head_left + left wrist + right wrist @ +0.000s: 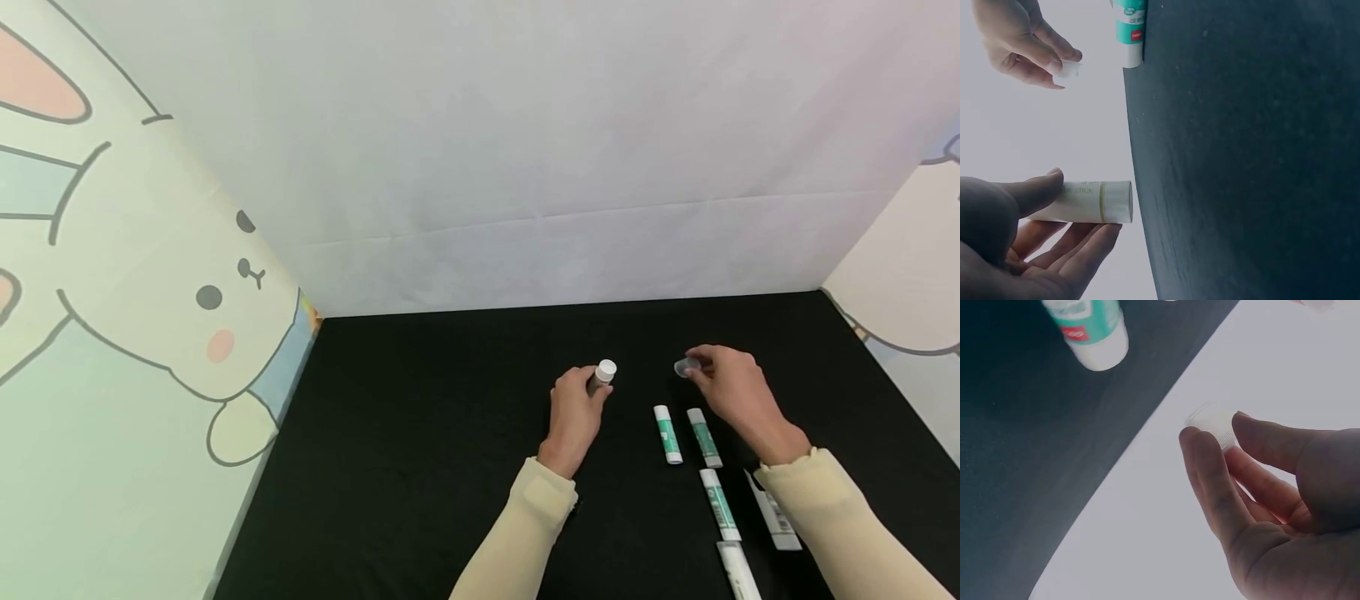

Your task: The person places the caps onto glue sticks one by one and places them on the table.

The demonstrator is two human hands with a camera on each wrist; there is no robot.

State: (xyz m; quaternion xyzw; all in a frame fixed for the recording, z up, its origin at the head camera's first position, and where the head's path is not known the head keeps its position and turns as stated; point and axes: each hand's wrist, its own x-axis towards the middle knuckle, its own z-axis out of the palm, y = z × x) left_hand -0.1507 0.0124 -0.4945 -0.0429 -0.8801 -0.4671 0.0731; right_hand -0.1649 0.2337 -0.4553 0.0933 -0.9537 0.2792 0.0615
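My left hand (573, 417) grips a white glue stick (1100, 201) between thumb and fingers. Its lettering partly shows in the left wrist view, and its white end (607, 367) faces up in the head view. Off to the right, my right hand (738, 400) pinches a small translucent cap (1213, 422) with fine ridges, apart from the glue stick. On the black table nearest the right hand lie two green-and-white glue sticks, a left one (668, 435) and a right one (704, 438).
Closer to me lie another green-and-white glue stick (720, 505) and a white tube (738, 572), cut off by the frame edge. A flat white piece with dark print (776, 521) is partly under the right sleeve. A pale cloth wall (525, 250) rises behind the black table (420, 417).
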